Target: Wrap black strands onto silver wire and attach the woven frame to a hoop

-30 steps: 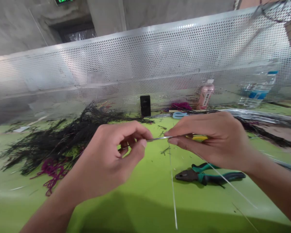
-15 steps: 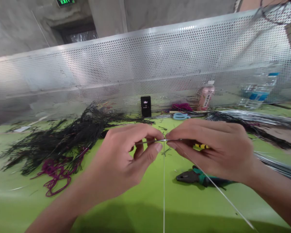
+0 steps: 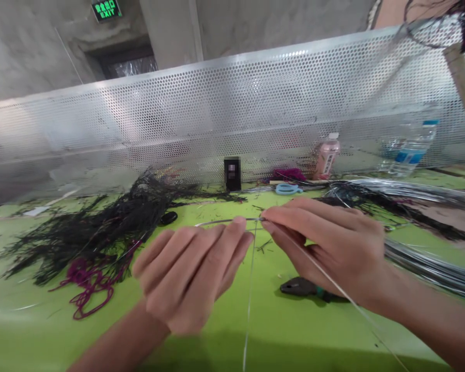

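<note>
A thin metal wire (image 3: 217,222) runs crosswise between my hands, its left end showing past my fingers. My left hand (image 3: 197,268) is closed with its back to the camera, thumb and fingers pressed about the wire. The fingertips of my right hand (image 3: 325,243) pinch the wire where a pale cord (image 3: 249,294) meets it. One strand of that cord hangs toward me; another slants down to the right in front of my right wrist. Below my right hand lies a pair of pliers (image 3: 300,287) with dark jaws, its handles mostly hidden.
Dark fibre bundles (image 3: 96,227) and purple cord (image 3: 89,289) lie left. Blue-handled scissors (image 3: 289,189), a small black device (image 3: 232,174), a pink bottle (image 3: 327,157) and a clear bottle (image 3: 413,150) stand or lie along a perforated metal screen (image 3: 225,103). Wire coils (image 3: 434,268) are at right.
My left hand has turned over, back now toward the camera, and moved slightly left and down, exposing the wire's left end. My right hand stays pinched, shifted slightly left.
</note>
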`<state>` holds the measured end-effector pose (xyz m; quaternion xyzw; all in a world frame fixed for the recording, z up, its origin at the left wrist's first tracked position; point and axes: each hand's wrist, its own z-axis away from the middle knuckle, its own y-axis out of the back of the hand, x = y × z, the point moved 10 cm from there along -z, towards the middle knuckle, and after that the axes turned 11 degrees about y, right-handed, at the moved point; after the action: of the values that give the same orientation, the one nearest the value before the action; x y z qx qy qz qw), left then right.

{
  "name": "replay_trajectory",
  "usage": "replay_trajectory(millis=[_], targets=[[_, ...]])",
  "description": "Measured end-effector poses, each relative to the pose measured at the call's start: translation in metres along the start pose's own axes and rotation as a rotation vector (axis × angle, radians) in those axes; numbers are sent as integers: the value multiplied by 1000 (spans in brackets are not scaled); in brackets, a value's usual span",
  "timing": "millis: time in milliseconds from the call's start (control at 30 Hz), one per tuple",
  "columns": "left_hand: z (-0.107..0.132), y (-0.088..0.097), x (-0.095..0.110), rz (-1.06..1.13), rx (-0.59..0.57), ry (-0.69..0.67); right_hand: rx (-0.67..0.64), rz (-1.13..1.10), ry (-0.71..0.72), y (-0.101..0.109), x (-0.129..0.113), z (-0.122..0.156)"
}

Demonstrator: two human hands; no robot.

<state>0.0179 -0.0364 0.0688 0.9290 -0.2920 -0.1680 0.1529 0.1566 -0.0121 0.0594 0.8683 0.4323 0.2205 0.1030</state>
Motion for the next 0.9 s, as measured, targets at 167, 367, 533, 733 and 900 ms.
replay_trajectory(millis=[167, 367, 533, 733, 900], targets=[[17, -9, -5, 82, 62, 197, 2, -24, -78, -9, -6, 1], [26, -13, -2, 152, 91, 377, 5, -35, -161, -11, -13, -1], [38, -7, -2, 266, 128, 588, 10, 13, -163, -10, -20, 4], [44, -28, -8, 447, -16, 670, 65, 20, -150, -11, -29, 6], [31, -40, -15, 490, -126, 554, 95, 62, -162, -11, -32, 8]])
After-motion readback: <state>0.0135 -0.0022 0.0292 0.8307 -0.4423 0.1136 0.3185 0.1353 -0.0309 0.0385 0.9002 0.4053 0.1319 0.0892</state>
